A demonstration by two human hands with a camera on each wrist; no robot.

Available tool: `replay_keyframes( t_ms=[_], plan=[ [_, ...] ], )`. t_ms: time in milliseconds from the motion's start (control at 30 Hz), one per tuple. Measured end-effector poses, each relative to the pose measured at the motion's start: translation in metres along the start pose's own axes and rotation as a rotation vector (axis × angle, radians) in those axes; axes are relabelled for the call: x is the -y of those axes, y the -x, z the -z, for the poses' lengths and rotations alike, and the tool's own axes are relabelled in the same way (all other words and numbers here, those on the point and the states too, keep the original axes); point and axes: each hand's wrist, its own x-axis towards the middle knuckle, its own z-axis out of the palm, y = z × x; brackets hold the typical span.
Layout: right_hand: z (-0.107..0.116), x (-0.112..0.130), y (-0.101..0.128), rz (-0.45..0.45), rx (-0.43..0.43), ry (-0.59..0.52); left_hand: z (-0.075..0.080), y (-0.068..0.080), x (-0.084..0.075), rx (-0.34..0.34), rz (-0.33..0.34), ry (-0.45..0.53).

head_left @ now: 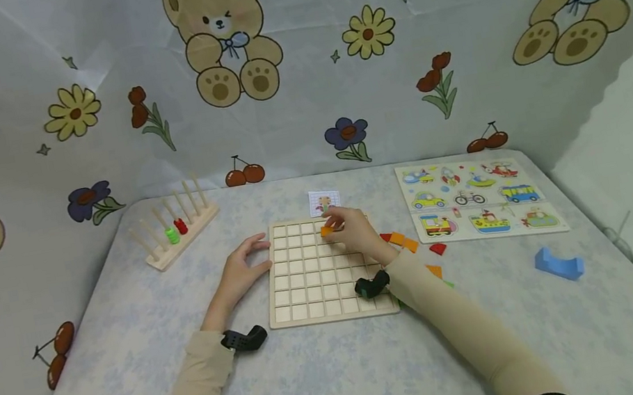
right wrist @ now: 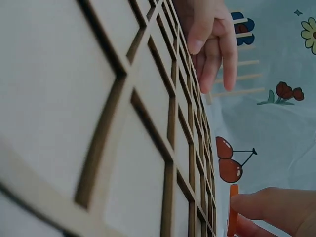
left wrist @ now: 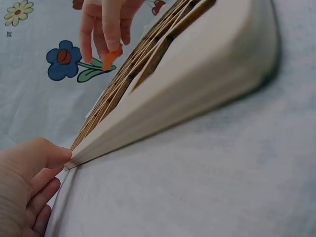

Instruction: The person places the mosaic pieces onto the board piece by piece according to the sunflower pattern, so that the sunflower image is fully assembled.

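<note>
Mottled tbl (head_left: 324, 387): orange pc (head_left: 326, 231) pinched at tips of R grip (head_left: 353, 230), over board (head_left: 316, 310); L grip (head_left: 241, 267) loosely spread, touching edge.

Wooden peg rack (head_left: 187, 238), vehicle puzzle board (head_left: 481, 205), blue block (head_left: 559, 265).

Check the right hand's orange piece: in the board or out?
Out: the right hand pinches the orange piece; the left wrist view shows it clear of the board.

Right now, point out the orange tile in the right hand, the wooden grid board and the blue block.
Orange tile (head_left: 325, 231): head view, its exposed part.
Wooden grid board (head_left: 311, 277): head view, a bare cell.
Blue block (head_left: 559, 267): head view, its middle.
</note>
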Motion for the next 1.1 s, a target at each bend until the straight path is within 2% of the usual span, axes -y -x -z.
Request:
replay_keyframes(
  t_ms=[400,700,833,967,1100],
  plan=[
    [-0.011,-0.003,-0.005,-0.024,0.034,0.031,-0.004,-0.003,0.002,-0.004,-0.009,-0.018],
    [-0.01,-0.003,0.003,0.023,-0.001,0.016,-0.004,-0.004,0.002,-0.01,-0.009,-0.015],
    [0.001,-0.007,0.011,0.024,-0.052,-0.004,-0.005,-0.003,0.002,-0.008,-0.007,-0.01],
    [0.023,-0.017,0.021,0.018,-0.124,0.0,-0.004,-0.002,0.003,-0.009,-0.008,-0.018],
    [0.047,-0.032,0.035,-0.053,-0.145,0.033,-0.001,-0.001,0.003,-0.013,-0.003,-0.029]
  ],
)
